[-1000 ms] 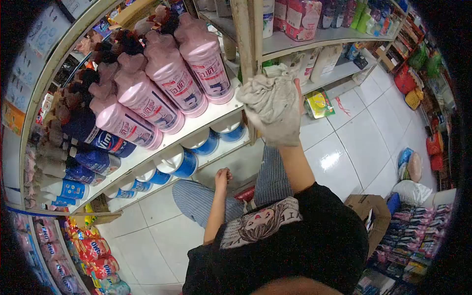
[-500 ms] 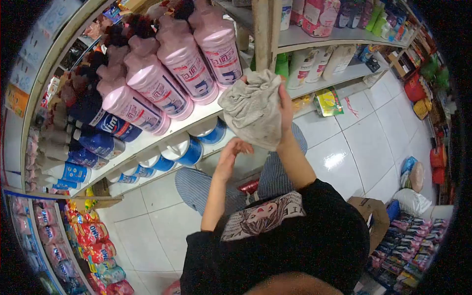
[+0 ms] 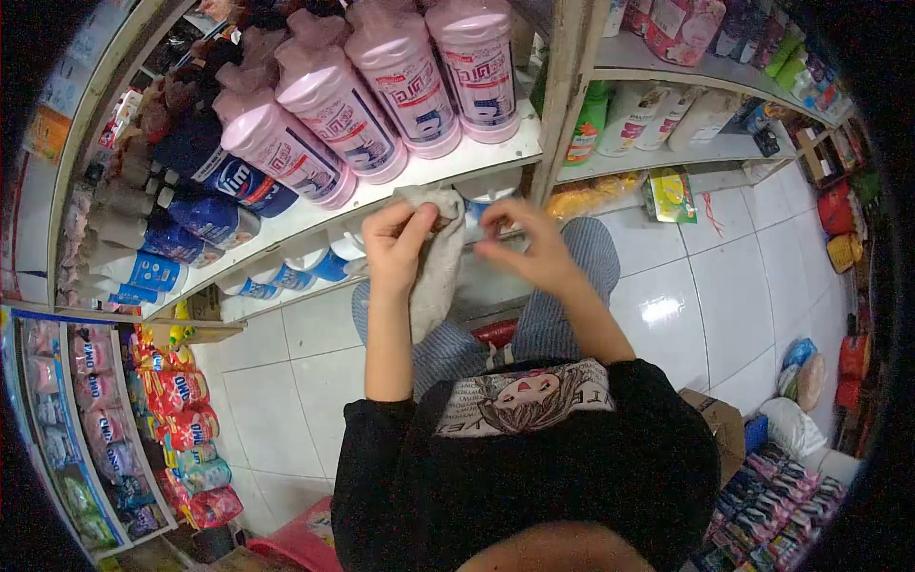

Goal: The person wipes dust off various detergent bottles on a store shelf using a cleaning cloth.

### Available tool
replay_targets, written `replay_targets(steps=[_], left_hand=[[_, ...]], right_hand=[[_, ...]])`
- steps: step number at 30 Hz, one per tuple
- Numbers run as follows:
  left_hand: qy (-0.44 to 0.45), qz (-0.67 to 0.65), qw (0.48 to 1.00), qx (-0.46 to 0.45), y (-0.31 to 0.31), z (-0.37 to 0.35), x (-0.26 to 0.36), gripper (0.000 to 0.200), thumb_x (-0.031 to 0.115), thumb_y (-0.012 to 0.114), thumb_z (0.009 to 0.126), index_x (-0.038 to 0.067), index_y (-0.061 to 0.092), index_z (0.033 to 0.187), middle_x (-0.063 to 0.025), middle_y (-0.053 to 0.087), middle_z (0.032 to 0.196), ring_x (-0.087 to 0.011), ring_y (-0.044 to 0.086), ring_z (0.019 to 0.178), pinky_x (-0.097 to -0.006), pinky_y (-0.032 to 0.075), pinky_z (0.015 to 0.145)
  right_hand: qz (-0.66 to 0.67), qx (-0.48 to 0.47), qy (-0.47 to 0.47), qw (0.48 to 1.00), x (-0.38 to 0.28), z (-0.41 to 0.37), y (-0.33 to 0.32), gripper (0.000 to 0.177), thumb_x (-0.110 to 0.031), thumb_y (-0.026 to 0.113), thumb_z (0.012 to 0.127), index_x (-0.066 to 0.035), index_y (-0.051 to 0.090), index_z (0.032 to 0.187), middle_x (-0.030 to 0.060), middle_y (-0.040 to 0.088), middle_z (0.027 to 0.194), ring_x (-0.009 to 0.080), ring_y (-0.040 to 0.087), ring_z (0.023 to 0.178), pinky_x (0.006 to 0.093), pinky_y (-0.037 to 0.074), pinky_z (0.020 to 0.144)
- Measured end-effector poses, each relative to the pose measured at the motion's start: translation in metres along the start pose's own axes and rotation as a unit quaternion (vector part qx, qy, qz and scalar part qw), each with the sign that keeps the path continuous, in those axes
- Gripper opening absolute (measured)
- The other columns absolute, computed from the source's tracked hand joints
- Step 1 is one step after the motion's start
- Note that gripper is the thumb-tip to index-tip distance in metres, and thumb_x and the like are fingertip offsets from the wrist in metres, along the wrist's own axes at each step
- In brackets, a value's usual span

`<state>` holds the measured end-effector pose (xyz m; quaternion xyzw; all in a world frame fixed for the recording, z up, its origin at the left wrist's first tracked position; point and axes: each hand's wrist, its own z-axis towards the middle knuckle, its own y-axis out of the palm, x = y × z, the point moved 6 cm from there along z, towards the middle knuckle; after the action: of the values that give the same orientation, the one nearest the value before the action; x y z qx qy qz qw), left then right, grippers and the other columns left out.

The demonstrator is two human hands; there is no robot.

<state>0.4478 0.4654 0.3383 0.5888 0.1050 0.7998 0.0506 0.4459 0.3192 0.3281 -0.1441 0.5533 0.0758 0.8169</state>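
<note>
A grey cloth (image 3: 438, 286) hangs in folds from my left hand (image 3: 398, 238), whose fingers and thumb are pinched on its upper part. My right hand (image 3: 534, 250) is apart from the cloth, to its right. Its fingers and thumb are spread, slightly blurred, with nothing between them. Both hands are in front of the shelf edge (image 3: 381, 194). Just beyond stand large pink bottles (image 3: 405, 91) in a row. White and blue tubs (image 3: 329, 262) on the lower shelf are partly covered by my left hand and the cloth.
Blue Vim bottles (image 3: 250, 186) stand left of the pink ones. A shelf post (image 3: 569, 105) divides these from white shampoo bottles (image 3: 637, 116). Red Omo packs (image 3: 181, 389) hang at lower left. A cardboard box (image 3: 717, 429) and a white bag (image 3: 793, 426) are at right on the tiled floor (image 3: 658, 276).
The cloth has passed from my right hand to my left and now hangs lower. My right hand has let go and come down. The view has shifted a little.
</note>
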Motion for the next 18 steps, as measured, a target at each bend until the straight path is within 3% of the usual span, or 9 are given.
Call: replay_targets(steps=[3,5,7,9,10,11,14,16,18], left_hand=[[0.031,0.073,0.996,-0.028,0.004,-0.001,0.019,0.009,0.004,0.054,0.067,-0.005,0.055,0.065,-0.0023,0.047,0.059,-0.0063,0.04,0.053,-0.0184,0.03,0.046],[0.074,0.206,0.976,-0.009,-0.002,-0.003,0.025,0.007,0.003,0.055,0.067,-0.004,0.055,0.065,-0.0023,0.046,0.058,-0.0069,0.04,0.054,-0.0188,0.029,0.047],[0.082,0.205,0.975,0.014,-0.004,-0.008,0.033,0.005,0.002,0.055,0.065,-0.002,0.055,0.065,-0.0028,0.045,0.056,-0.0083,0.039,0.053,-0.02,0.028,0.046],[0.174,0.317,0.927,0.103,-0.006,-0.018,0.057,0.005,0.002,0.056,0.063,-0.002,0.054,0.062,-0.0037,0.044,0.054,-0.0112,0.039,0.051,-0.0221,0.028,0.045],[0.257,0.319,0.908,0.091,0.0,-0.024,0.064,0.006,0.003,0.057,0.06,-0.002,0.054,0.06,-0.0051,0.043,0.053,-0.0146,0.04,0.051,-0.0241,0.029,0.046],[0.255,0.318,0.909,0.089,0.003,-0.026,0.061,0.006,0.003,0.057,0.06,-0.002,0.054,0.06,-0.0051,0.043,0.053,-0.0146,0.04,0.051,-0.0241,0.029,0.046],[0.17,0.417,0.89,-0.068,0.021,-0.024,0.037,0.009,0.005,0.058,0.06,-0.001,0.053,0.058,-0.0056,0.041,0.052,-0.0165,0.04,0.046,-0.0258,0.029,0.043],[0.162,0.407,0.899,-0.018,0.004,-0.017,0.036,0.01,0.006,0.059,0.06,-0.001,0.053,0.057,-0.0059,0.041,0.052,-0.0171,0.04,0.046,-0.0259,0.029,0.042],[0.144,0.379,0.913,0.038,-0.004,-0.018,0.044,0.011,0.008,0.06,0.06,0.0,0.053,0.057,-0.0071,0.041,0.054,-0.018,0.041,0.048,-0.0254,0.03,0.044]], right_hand=[[0.039,-0.071,0.083,0.993,0.005,-0.006,0.028,0.023,-0.012,0.063,0.057,-0.003,0.048,0.073,0.0067,0.043,0.081,0.0179,0.043,0.078,0.026,0.035,0.069],[-0.064,0.069,-0.13,0.987,-0.008,-0.009,0.021,0.024,-0.011,0.064,0.054,-0.004,0.047,0.07,0.0068,0.043,0.077,0.0209,0.043,0.076,0.0273,0.035,0.068],[-0.083,0.112,-0.142,0.98,-0.011,-0.013,0.016,0.025,-0.008,0.065,0.051,-0.006,0.047,0.068,0.0066,0.042,0.074,0.0233,0.043,0.075,0.0282,0.034,0.068],[-0.168,0.114,-0.218,0.955,-0.023,-0.019,0.017,0.022,-0.011,0.063,0.052,-0.005,0.046,0.066,0.0082,0.042,0.076,0.0233,0.045,0.072,0.03,0.037,0.063],[-0.169,0.116,-0.217,0.954,-0.023,-0.019,0.018,0.022,-0.011,0.063,0.052,-0.005,0.046,0.066,0.0082,0.042,0.076,0.0233,0.045,0.072,0.03,0.037,0.063],[-0.188,0.102,-0.171,0.962,-0.019,-0.015,0.024,0.02,-0.014,0.061,0.055,-0.004,0.047,0.066,0.0091,0.044,0.075,0.0242,0.046,0.069,0.0312,0.037,0.058],[-0.224,0.089,-0.081,0.967,0.014,-0.001,0.034,0.019,-0.019,0.057,0.059,-0.003,0.049,0.066,0.0099,0.046,0.071,0.0255,0.048,0.062,0.0333,0.038,0.051],[-0.259,0.055,-0.007,0.964,0.024,0.012,0.028,0.015,-0.019,0.052,0.062,-0.004,0.052,0.064,0.0085,0.047,0.062,0.0259,0.049,0.057,0.0334,0.039,0.049],[-0.255,0.079,-0.049,0.962,-0.005,0.015,0.015,0.014,-0.016,0.053,0.061,-0.003,0.051,0.061,0.0082,0.046,0.059,0.025,0.047,0.053,0.0312,0.037,0.046]])
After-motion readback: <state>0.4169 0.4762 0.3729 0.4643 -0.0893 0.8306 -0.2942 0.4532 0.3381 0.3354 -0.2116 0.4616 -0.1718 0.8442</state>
